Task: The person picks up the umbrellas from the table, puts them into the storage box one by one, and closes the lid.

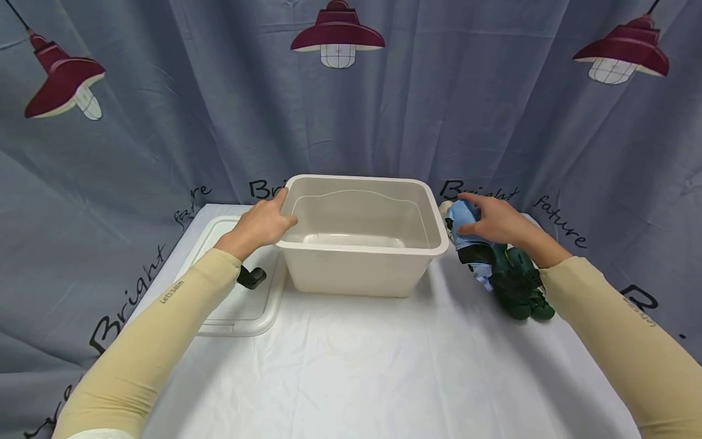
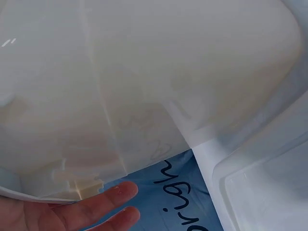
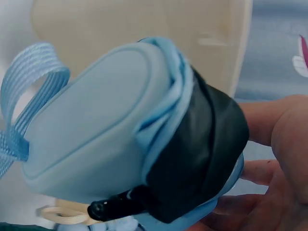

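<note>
- Draped behind the table hangs a grey-blue curtain (image 1: 493, 122) printed with red lamps and black lettering; a white cloth (image 1: 356, 366) covers the tabletop.
- At the centre stands a cream plastic bin (image 1: 362, 268), open-topped and with nothing visible inside, its long side facing the person.
- Left hand (image 1: 260, 224) rests on the bin's left rim, fingers laid over the near-left corner; the left wrist view shows the fingers (image 2: 103, 199) fairly straight and close together against the bin wall rather than curled round anything.
- A clear lid (image 1: 236, 317) lies flat just left of the bin, under the left forearm, with a small dark item (image 1: 251, 278) on it that I cannot identify.
- Right hand (image 1: 493, 222) grips a folded light-blue umbrella (image 1: 466, 235), which lies just beside the bin's right wall; fingers and thumb curl round its black-wrapped middle, as the right wrist view shows (image 3: 144, 130).
- Its long axis runs from the bin's far-right corner toward the person, strap end nearest the bin.
- Dark green folded umbrellas (image 1: 521, 283) lie touching it, nearer the person.
- Only the right hand is at the blue umbrella; the bin's opening lies directly to its left.
</note>
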Motion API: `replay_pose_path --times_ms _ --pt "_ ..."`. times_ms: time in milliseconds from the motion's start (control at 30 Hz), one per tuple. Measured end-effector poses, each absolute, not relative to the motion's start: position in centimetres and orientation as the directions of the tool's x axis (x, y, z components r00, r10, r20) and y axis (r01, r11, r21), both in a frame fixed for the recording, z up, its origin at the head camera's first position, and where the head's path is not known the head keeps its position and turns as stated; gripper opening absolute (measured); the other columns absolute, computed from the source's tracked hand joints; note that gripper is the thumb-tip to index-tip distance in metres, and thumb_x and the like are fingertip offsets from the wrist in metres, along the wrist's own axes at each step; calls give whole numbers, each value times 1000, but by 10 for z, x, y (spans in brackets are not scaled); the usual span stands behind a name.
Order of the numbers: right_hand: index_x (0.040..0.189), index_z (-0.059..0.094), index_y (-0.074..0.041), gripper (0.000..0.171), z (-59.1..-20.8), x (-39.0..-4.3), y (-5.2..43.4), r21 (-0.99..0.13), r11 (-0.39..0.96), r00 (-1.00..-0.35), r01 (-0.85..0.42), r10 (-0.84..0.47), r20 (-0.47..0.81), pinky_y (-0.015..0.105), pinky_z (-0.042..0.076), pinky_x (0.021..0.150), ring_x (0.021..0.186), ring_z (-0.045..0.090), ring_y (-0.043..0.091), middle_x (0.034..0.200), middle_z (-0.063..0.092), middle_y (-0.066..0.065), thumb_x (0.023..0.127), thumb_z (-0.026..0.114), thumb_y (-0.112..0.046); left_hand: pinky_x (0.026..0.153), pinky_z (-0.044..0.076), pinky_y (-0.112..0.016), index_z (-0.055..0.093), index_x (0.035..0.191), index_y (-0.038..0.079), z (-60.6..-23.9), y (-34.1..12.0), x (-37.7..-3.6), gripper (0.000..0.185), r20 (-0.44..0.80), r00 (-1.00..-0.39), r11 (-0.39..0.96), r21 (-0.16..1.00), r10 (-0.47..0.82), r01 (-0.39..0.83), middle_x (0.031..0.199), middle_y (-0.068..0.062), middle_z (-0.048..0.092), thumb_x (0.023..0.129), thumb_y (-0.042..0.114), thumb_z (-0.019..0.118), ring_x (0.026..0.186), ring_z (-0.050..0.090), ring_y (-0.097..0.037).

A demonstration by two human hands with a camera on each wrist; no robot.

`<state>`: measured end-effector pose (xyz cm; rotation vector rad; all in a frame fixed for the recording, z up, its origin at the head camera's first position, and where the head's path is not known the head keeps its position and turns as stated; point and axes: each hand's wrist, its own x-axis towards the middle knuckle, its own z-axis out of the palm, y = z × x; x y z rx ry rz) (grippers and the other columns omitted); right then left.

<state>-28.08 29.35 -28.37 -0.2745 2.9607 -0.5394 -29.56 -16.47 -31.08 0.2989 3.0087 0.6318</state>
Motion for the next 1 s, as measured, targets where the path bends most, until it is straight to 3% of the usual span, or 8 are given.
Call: replay_pose_path --times_ms 100,267,400,633,867,1000 --pt "161 23 -8 90 -275 -281 293 -359 919 -977 -160 -199 -73 45 49 73 98 55 34 121 59 25 90 74 -33 101 42 -60 7 164 13 -312 -164 -296 84 -18 -980 891 421 197 171 154 -28 41 96 39 50 134 48 -44" --pt "162 19 -10 91 -259 -281 290 -356 924 -979 -139 -183 -93 62 50 88 111 52 42 135 51 31 92 71 -33 102 42 -60 7 164 13 -312 -164 -296 85 -25 -981 892 422 192 163 156 -27 38 95 38 50 136 47 -44" --pt "162 19 -11 89 -247 -285 284 -357 924 -980 -138 -179 -85 67 46 94 117 50 44 140 47 32 93 70 -33 103 41 -60 7 164 14 -311 -164 -297 85 -24 -983 894 420 180 153 157 -25 37 94 38 51 138 45 -43" --pt "163 18 -13 88 -232 -289 273 -354 923 -981 -154 -186 -58 67 44 97 120 49 45 145 44 33 93 68 -35 100 43 -59 9 164 12 -310 -161 -298 86 -25 -985 904 400 173 149 155 -25 40 94 39 51 137 46 -41" --pt "163 19 -14 88 -217 -291 256 -329 929 -981 -167 -190 -41 61 48 92 110 51 39 136 51 29 94 68 -36 101 42 -60 8 164 12 -309 -161 -297 86 -33 -985 905 399 171 144 156 -26 39 94 38 51 138 46 -42" --pt "163 16 -16 88 -208 -295 247 -341 928 -982 -148 -180 -62 64 44 98 119 47 41 145 44 29 95 67 -37 100 43 -59 8 164 12 -310 -161 -297 86 -28 -985 906 397 173 148 154 -26 41 95 38 52 136 48 -42"
